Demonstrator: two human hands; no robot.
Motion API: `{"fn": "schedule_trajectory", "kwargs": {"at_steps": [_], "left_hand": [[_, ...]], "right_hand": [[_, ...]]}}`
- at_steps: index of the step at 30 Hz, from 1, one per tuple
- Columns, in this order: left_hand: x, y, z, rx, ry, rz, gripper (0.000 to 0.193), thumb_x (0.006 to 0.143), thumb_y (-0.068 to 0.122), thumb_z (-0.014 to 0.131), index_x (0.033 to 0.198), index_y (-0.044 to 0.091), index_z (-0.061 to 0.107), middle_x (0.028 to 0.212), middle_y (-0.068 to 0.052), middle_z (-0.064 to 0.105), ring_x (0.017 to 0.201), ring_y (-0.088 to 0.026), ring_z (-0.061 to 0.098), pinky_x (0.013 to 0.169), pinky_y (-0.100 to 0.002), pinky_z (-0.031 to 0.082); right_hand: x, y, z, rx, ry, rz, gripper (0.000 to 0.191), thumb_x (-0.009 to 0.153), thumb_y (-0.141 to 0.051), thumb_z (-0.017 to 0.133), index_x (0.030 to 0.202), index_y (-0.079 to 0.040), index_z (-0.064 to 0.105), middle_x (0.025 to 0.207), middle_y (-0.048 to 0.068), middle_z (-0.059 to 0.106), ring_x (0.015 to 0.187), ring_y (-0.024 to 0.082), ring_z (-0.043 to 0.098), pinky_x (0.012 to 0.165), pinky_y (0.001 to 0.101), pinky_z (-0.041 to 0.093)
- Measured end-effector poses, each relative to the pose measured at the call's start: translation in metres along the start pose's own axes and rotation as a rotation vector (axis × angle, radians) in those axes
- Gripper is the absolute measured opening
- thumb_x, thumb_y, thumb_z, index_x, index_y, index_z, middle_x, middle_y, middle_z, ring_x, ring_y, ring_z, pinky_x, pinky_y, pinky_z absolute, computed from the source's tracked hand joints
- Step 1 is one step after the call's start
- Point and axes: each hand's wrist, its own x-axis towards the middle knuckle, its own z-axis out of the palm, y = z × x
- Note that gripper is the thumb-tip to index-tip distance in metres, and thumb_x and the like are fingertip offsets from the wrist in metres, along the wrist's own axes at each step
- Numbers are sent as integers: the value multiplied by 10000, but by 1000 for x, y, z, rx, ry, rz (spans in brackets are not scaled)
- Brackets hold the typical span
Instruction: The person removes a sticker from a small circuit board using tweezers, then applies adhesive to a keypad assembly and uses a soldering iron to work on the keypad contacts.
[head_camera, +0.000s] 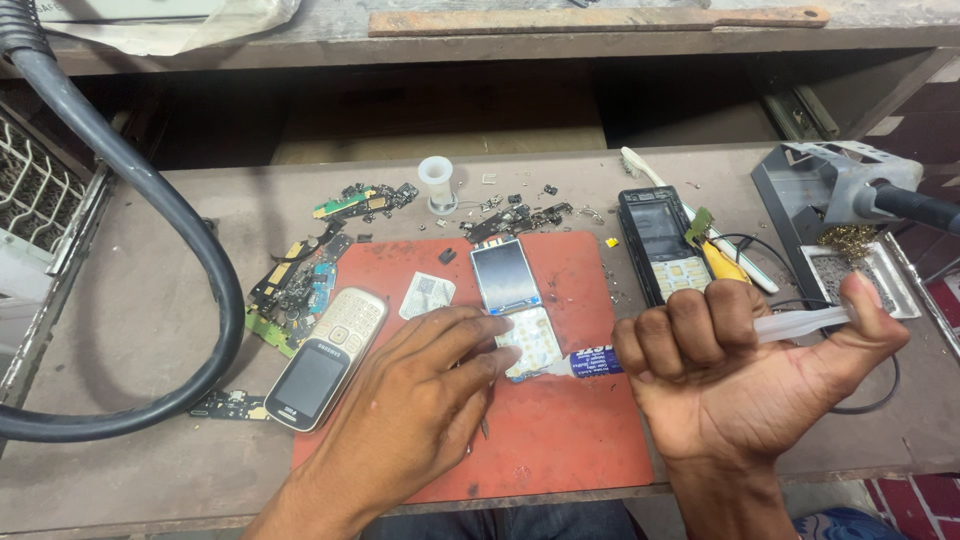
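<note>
My left hand (420, 400) rests palm down on the red mat (560, 440), fingertips pressing on a bare phone board with keypad and screen (510, 290). Fisted around a clear plastic syringe-like tube (800, 322) with a blue-labelled end, my right hand (740, 380) has its thumb on the rear end. The tube's nozzle (545, 368) points at the keypad part of the board. A small square silver piece (427, 295) lies on the mat beside my left hand.
A beige keypad phone (325, 355) lies left of the mat, a black opened phone (660, 245) to the right. Scattered circuit parts (300, 285) cover the bench. A thick black hose (150, 200) loops at left. A soldering stand (840, 190), toothbrush (650, 175) and white spool (436, 182) sit behind.
</note>
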Motion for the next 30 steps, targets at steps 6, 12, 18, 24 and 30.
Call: {"fn": "schedule_trajectory", "kwargs": {"at_steps": [6,12,18,24,30], "left_hand": [[1,0,0,1,-3,0,275,817,45,705,1086,21,757,1200,-116,701,1171,-306,644,977,-412,520],[0,0,0,1,-8,0,279,814,39,701,1087,22,756,1200,-115,702,1179,-305,641,988,-414,518],[0,-1,0,9,-4,9,290,802,33,702,1088,19,753,1201,-118,703,1191,-311,636,992,-421,514],[0,-1,0,4,-6,1,297,795,34,705,1088,23,755,1204,-117,704,1191,-310,636,989,-422,515],[0,0,1,3,3,1,286,806,35,707,1087,30,758,1203,-114,707,1192,-309,636,987,-418,516]], "right_hand": [[0,-2,-3,14,2,2,839,868,-943,271,580,-166,140,492,-25,102,449,162,85,470,382,151],[-1,-4,-10,-557,229,-131,834,856,-957,290,582,-187,124,496,-47,76,509,154,52,524,372,138],[-1,-2,-5,6,22,2,857,854,-976,262,581,-173,138,494,-32,95,445,159,85,468,378,152],[-1,-1,-2,-14,6,-12,868,839,-990,253,581,-169,139,497,-29,99,448,160,88,469,377,157],[-2,-2,-5,-60,31,-42,844,857,-977,257,616,-177,137,521,-33,96,466,158,83,476,378,163]]}}
